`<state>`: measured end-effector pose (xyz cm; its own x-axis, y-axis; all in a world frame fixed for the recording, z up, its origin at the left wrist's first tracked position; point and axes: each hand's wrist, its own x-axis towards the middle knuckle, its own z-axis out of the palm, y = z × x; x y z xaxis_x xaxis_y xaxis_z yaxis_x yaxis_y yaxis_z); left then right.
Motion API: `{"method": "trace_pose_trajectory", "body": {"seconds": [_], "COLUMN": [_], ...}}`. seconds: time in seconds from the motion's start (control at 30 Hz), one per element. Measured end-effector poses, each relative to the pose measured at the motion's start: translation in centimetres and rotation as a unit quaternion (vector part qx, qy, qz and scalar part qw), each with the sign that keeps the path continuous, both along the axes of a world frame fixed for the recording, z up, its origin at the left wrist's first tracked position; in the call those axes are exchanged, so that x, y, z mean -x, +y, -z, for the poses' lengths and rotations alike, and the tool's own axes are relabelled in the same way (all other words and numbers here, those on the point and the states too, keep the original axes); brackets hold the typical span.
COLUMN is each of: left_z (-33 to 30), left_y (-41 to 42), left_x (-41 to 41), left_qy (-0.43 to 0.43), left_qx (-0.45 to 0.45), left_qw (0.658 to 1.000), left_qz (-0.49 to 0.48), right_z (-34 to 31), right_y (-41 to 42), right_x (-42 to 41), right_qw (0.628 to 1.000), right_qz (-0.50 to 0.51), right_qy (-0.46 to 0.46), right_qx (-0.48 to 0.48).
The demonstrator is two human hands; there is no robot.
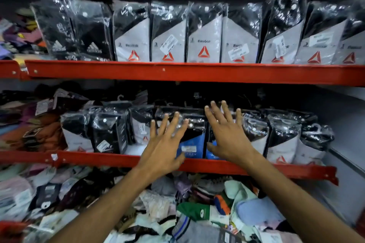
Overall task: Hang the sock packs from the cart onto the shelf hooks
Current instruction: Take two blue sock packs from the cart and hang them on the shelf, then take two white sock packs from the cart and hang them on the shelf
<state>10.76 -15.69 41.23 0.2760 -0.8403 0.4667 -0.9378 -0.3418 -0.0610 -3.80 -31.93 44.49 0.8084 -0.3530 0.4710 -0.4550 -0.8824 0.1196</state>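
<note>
Both my hands reach toward the middle shelf (98,159), fingers spread, holding nothing. My left hand (165,144) lies flat against a blue-and-black sock pack (192,142). My right hand (227,134) rests against a second blue pack (212,153) just to its right. Plastic-wrapped black-and-white sock packs (282,136) stand in a row along this shelf on both sides of my hands. The upper shelf (177,72) carries a full row of similar packs (204,33) with red triangle logos. No hooks or cart are visible.
Below the middle shelf lies a jumbled heap of loose socks and small packs (197,209). Folded orange and purple garments (39,134) are stacked at the left of the middle shelf. A grey wall panel (343,124) closes the right side.
</note>
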Motion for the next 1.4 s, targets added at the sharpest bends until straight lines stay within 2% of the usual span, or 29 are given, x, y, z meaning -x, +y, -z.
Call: {"method": "trace_pose_trajectory", "body": {"seconds": [0.13,0.23,0.43,0.6,0.8,0.87,0.97,1.1,1.2,1.33,1.4], "left_z": [7.2,12.5,23.9,32.7,42.1,45.8,50.2,53.9,56.1,56.6,56.0], "left_y": [5.1,8.8,16.9,23.3,27.0,27.5,27.0,25.6,25.2,24.8,24.6], "left_x": [0.4,0.6,1.0,1.3,0.0,-1.5,-3.7,-5.5,-6.1,-6.3,-6.3], "left_qy": [-0.018,-0.003,0.087,0.165,0.299,0.326,0.391,0.402,0.423,0.395,0.388], "left_qx": [0.015,-0.008,-0.098,-0.196,-0.353,-0.395,-0.446,-0.486,-0.517,-0.502,-0.512], "left_qw": [1.0,0.999,0.988,0.958,0.873,0.848,0.799,0.774,0.744,0.769,0.766], "left_qz": [-0.015,-0.037,-0.084,-0.126,-0.151,-0.137,-0.102,-0.052,-0.032,-0.031,-0.037], "right_z": [6.8,12.2,23.3,32.8,45.5,49.6,54.6,58.0,59.8,60.7,59.3], "right_y": [4.5,7.9,14.1,19.2,23.3,24.1,24.7,25.1,24.6,23.9,24.2], "right_x": [0.3,-0.1,-0.5,-1.3,-3.0,-4.5,-6.8,-9.2,-10.9,-11.7,-11.5], "right_qw": [0.996,0.996,0.992,0.959,0.89,0.849,0.803,0.755,0.736,0.729,0.732], "right_qz": [-0.019,-0.038,-0.098,-0.158,-0.177,-0.152,-0.1,-0.028,-0.023,-0.04,-0.043], "right_qy": [-0.09,-0.082,0.018,0.168,0.333,0.412,0.461,0.469,0.5,0.554,0.561], "right_qx": [0.009,-0.012,-0.082,-0.163,-0.255,-0.294,-0.363,-0.457,-0.456,-0.399,-0.384]}}
